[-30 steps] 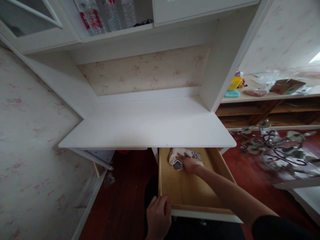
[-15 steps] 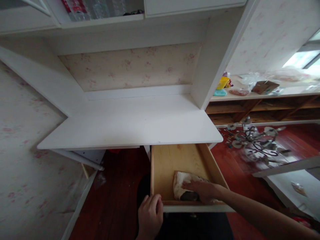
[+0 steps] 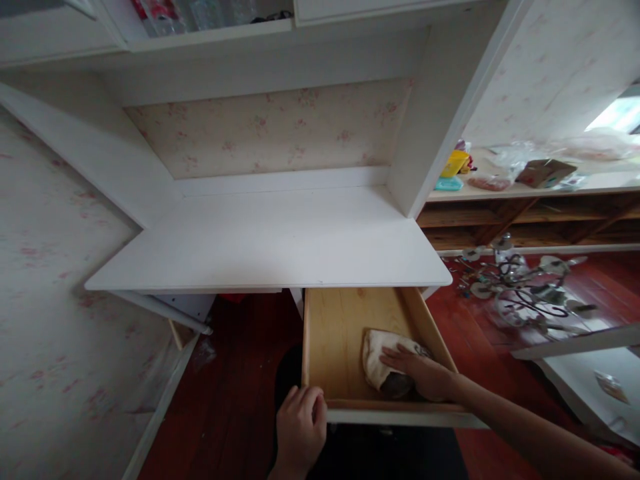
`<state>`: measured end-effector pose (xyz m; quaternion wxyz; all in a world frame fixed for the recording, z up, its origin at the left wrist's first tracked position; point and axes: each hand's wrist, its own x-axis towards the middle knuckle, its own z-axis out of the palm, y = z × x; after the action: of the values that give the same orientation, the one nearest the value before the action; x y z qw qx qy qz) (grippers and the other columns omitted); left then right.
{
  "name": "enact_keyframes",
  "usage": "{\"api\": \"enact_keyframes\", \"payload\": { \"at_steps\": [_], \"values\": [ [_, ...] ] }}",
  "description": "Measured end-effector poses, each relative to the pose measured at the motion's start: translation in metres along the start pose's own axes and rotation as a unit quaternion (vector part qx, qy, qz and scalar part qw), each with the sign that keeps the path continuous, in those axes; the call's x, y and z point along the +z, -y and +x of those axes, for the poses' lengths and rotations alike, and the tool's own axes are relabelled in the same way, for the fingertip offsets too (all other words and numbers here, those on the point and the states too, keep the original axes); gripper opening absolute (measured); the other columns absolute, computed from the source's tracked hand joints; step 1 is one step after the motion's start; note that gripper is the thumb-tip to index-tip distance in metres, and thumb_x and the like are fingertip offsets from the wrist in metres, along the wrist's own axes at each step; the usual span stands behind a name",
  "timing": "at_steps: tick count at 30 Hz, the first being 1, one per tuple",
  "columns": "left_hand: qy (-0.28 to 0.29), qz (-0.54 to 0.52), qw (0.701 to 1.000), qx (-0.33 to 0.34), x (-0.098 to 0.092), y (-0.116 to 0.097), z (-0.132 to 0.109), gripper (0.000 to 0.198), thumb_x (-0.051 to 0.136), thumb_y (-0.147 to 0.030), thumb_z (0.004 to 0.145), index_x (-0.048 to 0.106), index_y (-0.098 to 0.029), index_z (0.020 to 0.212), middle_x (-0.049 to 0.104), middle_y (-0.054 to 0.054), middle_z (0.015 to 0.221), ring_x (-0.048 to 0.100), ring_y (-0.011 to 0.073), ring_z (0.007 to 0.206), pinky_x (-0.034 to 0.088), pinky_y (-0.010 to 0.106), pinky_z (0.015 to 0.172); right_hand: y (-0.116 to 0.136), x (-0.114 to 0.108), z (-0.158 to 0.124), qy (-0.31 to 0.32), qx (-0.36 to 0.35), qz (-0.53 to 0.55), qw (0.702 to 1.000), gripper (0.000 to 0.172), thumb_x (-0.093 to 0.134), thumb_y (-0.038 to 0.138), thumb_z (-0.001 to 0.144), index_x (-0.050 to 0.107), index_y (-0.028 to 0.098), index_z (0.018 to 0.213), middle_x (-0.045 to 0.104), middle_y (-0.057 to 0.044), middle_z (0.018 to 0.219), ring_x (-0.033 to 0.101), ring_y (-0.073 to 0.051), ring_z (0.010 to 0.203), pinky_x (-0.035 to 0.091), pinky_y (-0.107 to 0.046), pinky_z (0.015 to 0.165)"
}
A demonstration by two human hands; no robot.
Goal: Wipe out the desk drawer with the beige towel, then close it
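Observation:
A light wooden drawer (image 3: 334, 333) stands pulled out from under the white desk (image 3: 270, 243). My right hand (image 3: 419, 371) lies flat, fingers stretched, pressing a white patterned cloth (image 3: 376, 348) onto the drawer bottom near its front right corner. My left hand (image 3: 298, 431) is curled round the drawer's front left corner, gripping its white front panel (image 3: 395, 417).
A dark red wooden floor (image 3: 235, 393) lies under the desk. A metal chandelier (image 3: 525, 293) lies on the floor at the right. Behind it a low wooden shelf (image 3: 525, 200) carries a cardboard box (image 3: 543, 172), bags and a yellow container (image 3: 454, 163). Bottles stand on the upper shelf (image 3: 200, 33).
My right hand has drawn the cloth from the back of the drawer toward the front, then slid it to the right. My left hand has stayed on the drawer front.

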<state>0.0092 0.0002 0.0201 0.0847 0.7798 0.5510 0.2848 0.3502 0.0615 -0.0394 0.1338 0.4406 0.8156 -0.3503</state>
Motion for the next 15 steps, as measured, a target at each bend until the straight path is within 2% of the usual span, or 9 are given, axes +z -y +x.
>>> {"api": "enact_keyframes", "payload": {
  "at_steps": [2,4,9,11,15],
  "values": [
    [0.011,0.008,1.000,0.000,-0.001,0.000,0.001,0.022,0.043,-0.012,0.086,0.055,-0.021,0.069,0.059,0.000,0.064,0.055,0.0158,0.062,0.041,0.030,0.066,-0.004,-0.006,0.010,-0.033,-0.028,-0.028,0.999,0.100,0.049,0.005,0.051,0.030,0.015,0.148,0.025,-0.008,0.154,0.017,-0.025,0.143,0.006,-0.046,0.119],
    [0.018,0.020,1.000,-0.003,-0.001,0.000,0.001,0.022,0.044,-0.010,0.083,0.053,-0.021,0.066,0.057,0.001,0.063,0.053,0.0160,0.062,0.039,0.030,0.062,-0.011,-0.018,0.020,-0.057,-0.023,-0.045,0.997,0.096,0.046,0.003,0.054,0.029,0.016,0.148,0.025,-0.007,0.154,0.017,-0.022,0.143,0.008,-0.045,0.119],
    [0.009,0.037,0.999,-0.004,0.003,0.001,-0.002,0.021,0.044,-0.008,0.080,0.050,-0.022,0.065,0.054,-0.001,0.060,0.053,0.0153,0.059,0.040,0.030,0.065,-0.037,-0.061,0.050,-0.090,0.013,-0.073,0.993,0.091,0.044,0.000,0.060,0.032,0.021,0.148,0.021,-0.001,0.156,0.011,-0.023,0.144,0.019,-0.045,0.117],
    [0.000,0.044,0.999,-0.003,0.006,0.002,-0.003,0.021,0.043,-0.007,0.080,0.049,-0.022,0.066,0.054,-0.002,0.060,0.053,0.0152,0.059,0.041,0.031,0.068,-0.045,-0.078,0.064,-0.107,0.014,-0.087,0.990,0.090,0.043,-0.002,0.061,0.033,0.021,0.147,0.022,-0.002,0.155,0.017,-0.022,0.143,0.018,-0.043,0.117],
    [-0.001,0.049,0.999,-0.001,0.008,0.004,-0.004,0.020,0.043,-0.006,0.079,0.049,-0.022,0.067,0.056,-0.002,0.063,0.053,0.0154,0.061,0.041,0.031,0.067,-0.060,-0.099,0.087,-0.131,0.070,-0.090,0.985,0.086,0.040,-0.001,0.067,0.033,0.028,0.147,0.026,0.001,0.154,0.028,-0.023,0.139,0.021,-0.048,0.116]
  ]
}}
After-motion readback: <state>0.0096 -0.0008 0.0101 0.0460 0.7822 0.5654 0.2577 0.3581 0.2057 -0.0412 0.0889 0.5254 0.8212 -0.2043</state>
